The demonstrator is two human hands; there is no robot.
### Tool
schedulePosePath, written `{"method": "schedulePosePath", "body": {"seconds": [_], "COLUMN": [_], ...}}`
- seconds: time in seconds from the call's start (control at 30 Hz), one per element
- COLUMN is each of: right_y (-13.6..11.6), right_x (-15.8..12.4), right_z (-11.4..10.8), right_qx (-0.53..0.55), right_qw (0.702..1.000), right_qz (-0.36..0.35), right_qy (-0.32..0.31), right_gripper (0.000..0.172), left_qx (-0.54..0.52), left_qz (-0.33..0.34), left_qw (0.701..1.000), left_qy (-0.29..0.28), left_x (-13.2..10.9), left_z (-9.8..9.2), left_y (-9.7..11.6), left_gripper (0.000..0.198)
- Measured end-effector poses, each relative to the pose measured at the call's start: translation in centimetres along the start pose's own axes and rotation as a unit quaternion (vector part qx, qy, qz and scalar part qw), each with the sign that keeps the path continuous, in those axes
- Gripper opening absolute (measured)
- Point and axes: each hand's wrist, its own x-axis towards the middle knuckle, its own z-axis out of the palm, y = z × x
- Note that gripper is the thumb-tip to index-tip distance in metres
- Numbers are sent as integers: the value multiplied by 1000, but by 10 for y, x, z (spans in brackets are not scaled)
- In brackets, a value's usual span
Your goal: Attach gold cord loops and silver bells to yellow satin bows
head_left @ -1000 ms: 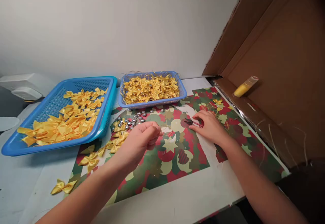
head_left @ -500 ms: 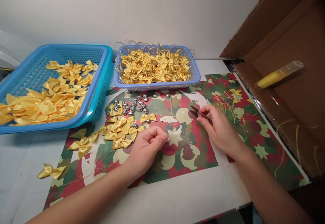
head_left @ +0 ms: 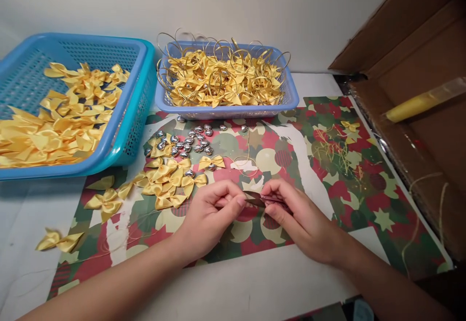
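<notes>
My right hand (head_left: 294,214) is closed around small dark thread snips (head_left: 260,199), their pointed blades aimed left. The blade tips meet the fingertips of my left hand (head_left: 214,214), which is pinched shut. Whatever lies in that pinch is too small to make out. To the left of my left hand lies a loose pile of yellow satin bows (head_left: 163,180). Behind the pile are several silver jingle bells (head_left: 189,141). One yellow bow (head_left: 212,162) has a bell against it. A thin gold cord (head_left: 248,141) curls on the patterned paper beyond my hands.
A blue basket (head_left: 136,76) of yellow bows stands at the left, nested in a turquoise one. A smaller blue basket (head_left: 233,112) holds bows with gold wire loops. Thread scraps (head_left: 335,151) lie at right on the patterned paper (head_left: 386,243), beside a cardboard box (head_left: 411,160).
My right hand has moved left and down with the snips, bringing the blades to my left fingertips. My left hand stays pinched in nearly the same place. The view has shifted slightly.
</notes>
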Motion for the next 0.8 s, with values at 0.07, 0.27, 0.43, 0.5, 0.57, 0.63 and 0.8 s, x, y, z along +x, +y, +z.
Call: {"method": "schedulePosePath", "body": {"seconds": [0.07, 0.27, 0.43, 0.5, 0.57, 0.63, 0.8], "right_y": [-2, -3, -3, -1, 3, 10, 28], "right_x": [0, 0, -1, -1, 2, 8, 25], "right_z": [0, 0, 2, 0, -6, -16, -37], "right_qx": [5, 10, 8, -8, -56, -147, -399], "right_qw": [1000, 1000, 1000, 999, 991, 964, 851], "right_qz": [7, 3, -12, -30, -62, -88, -97], "right_qy": [-1, 7, 20, 43, 108, 203, 327], "right_gripper": [16, 12, 12, 11, 10, 10, 8], "left_qx": [-5, -2, 16, 20, 16, 0, -124], "left_qz": [12, 28, 29, 27, 23, 17, -16], "left_qw": [1000, 999, 999, 999, 1000, 1000, 992], "left_qy": [-16, -21, -3, 5, 13, 22, 30], "left_x": [0, 2, 1, 1, 1, 1, 4], "left_z": [0, 0, 2, 1, 0, -2, -4], "left_y": [-1, 0, 4, 3, 1, -2, 0], "left_gripper": [38, 36, 31, 30, 30, 31, 28]}}
